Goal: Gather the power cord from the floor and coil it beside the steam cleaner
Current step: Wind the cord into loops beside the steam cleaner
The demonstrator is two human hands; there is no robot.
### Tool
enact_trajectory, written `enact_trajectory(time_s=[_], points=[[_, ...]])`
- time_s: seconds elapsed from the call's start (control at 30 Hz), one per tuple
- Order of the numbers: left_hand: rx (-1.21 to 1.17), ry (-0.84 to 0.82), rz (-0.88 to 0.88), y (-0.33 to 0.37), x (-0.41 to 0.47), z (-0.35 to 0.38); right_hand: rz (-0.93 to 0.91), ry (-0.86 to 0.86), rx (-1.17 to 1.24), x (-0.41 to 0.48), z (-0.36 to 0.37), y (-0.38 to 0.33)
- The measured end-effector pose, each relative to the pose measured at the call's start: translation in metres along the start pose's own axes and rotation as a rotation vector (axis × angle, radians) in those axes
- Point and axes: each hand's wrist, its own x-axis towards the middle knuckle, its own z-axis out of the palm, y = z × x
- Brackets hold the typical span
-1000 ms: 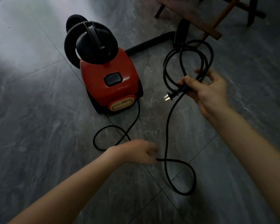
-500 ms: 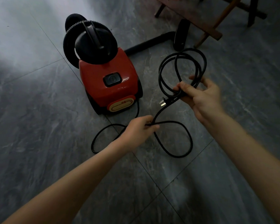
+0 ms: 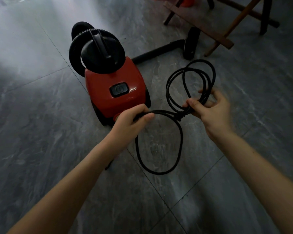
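A red steam cleaner (image 3: 115, 86) with a black top and handle stands on the grey tile floor. The black power cord (image 3: 181, 146) runs between both hands. My right hand (image 3: 211, 110) grips a bundle of several loops that stand up to the right of the cleaner. My left hand (image 3: 134, 120) pinches a stretch of cord in front of the cleaner's lower right corner. Below and between the hands one big loop hangs down toward the floor. The plug is hidden in the bundle near my right thumb.
The cleaner's black hose and nozzle (image 3: 190, 43) lie on the floor behind the coil. A wooden stool frame (image 3: 218, 27) stands at the back right. Grey tiles (image 3: 41, 132) spread out to the left and in front.
My left hand picked the cord up from the floor and rose toward my right hand. The slack loop on the floor got shorter and hangs between the hands.
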Motion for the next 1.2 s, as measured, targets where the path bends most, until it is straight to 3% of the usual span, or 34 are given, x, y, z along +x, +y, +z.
enact_trajectory(time_s=[0.13,0.23,0.5,0.63,0.73,0.8,0.9,1.03,1.13,1.2], points=[[-0.046,0.044,0.090,0.006,0.011,-0.009,0.001,-0.015,0.035,-0.004,0.007,0.000],[-0.202,0.217,0.045,0.005,0.017,-0.004,0.035,-0.026,0.112,-0.011,0.018,0.000],[-0.830,0.585,-0.367,-0.015,0.022,0.022,0.032,-0.064,0.083,-0.021,0.042,-0.004],[-0.882,0.692,-0.507,-0.020,0.025,0.028,0.088,-0.139,0.070,-0.027,0.045,0.003],[-0.857,0.572,-0.517,-0.022,0.025,0.026,0.117,-0.127,0.064,-0.024,0.037,0.005],[-0.679,0.460,-0.468,-0.023,0.024,0.022,0.137,-0.114,0.077,-0.022,0.032,0.005],[-0.268,0.297,-0.206,-0.028,0.019,0.011,0.174,-0.064,0.195,-0.016,0.024,0.005],[0.027,0.083,0.057,-0.035,0.005,0.000,0.122,0.030,0.205,-0.002,0.011,-0.002],[0.020,-0.091,0.005,-0.041,-0.001,-0.015,0.083,0.116,0.205,0.008,-0.001,-0.007],[0.121,-0.427,-0.158,-0.047,-0.003,-0.035,0.078,0.159,0.215,0.012,-0.009,-0.009]])
